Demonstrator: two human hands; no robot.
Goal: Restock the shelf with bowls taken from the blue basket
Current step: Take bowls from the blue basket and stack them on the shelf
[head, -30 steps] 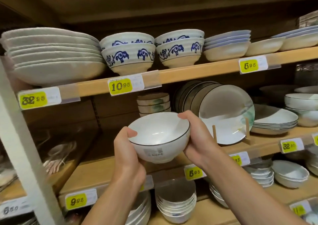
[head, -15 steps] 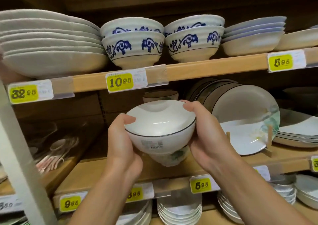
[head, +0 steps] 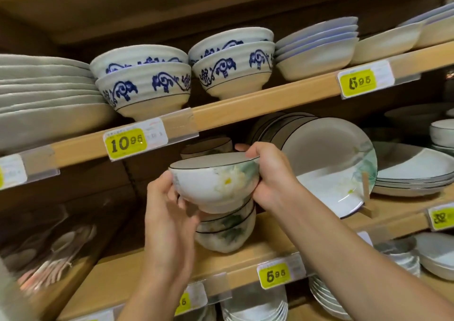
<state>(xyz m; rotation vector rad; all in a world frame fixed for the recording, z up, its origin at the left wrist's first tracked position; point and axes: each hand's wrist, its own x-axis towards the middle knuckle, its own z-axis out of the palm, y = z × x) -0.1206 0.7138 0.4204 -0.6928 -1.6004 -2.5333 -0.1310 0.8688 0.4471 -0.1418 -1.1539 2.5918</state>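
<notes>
A white bowl point(head: 216, 180) with a thin dark rim and a pale flower print sits between both my hands, just above a stack of matching bowls point(head: 227, 232) on the middle wooden shelf point(head: 267, 247). My left hand point(head: 169, 212) grips its left side and underside. My right hand point(head: 272, 173) grips its right side, thumb over the rim. The bowl's foot looks nested into the top of the stack. Another stack of the same bowls point(head: 208, 146) stands behind. The blue basket is out of sight.
Upright plates point(head: 326, 165) lean in a wooden rack just right of my right hand. Blue-patterned bowls point(head: 147, 84) and wide plates point(head: 44, 99) fill the upper shelf point(head: 245, 109) close overhead. Flat plates point(head: 412, 170) lie at right; more bowls point(head: 255, 306) sit below.
Both hands carried the bowl forward and up to the middle shelf, turning it so its flower print faces me, and brought it down onto the stack.
</notes>
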